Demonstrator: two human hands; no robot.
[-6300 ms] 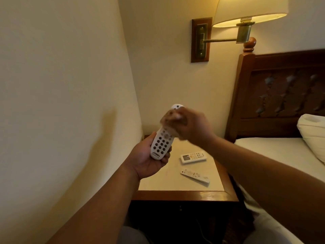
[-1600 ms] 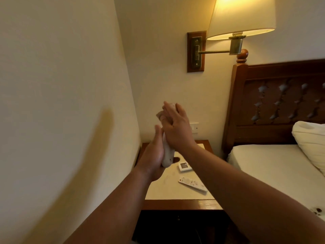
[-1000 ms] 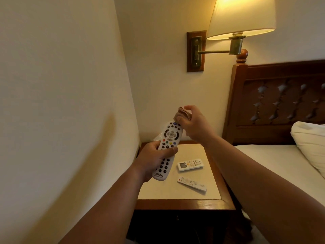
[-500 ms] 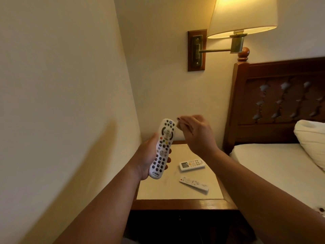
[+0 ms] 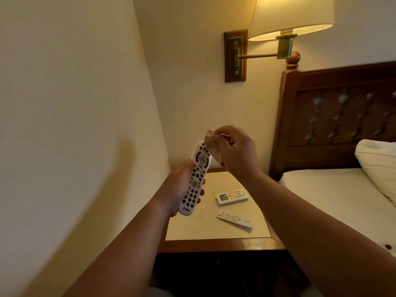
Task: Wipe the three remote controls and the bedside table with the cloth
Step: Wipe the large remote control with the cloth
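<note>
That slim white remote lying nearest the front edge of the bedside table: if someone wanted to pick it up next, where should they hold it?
Probably by its two long edges near the middle, coming straight down from above. The slim remote lies flat and angled on the bedside table, buttons up, apart from the remote with a screen, so both edges are open to a pinch.

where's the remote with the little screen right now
In the head view, the screen remote lies on the bedside table, toward its bed side, just behind the slim remote and below the right hand.
</note>
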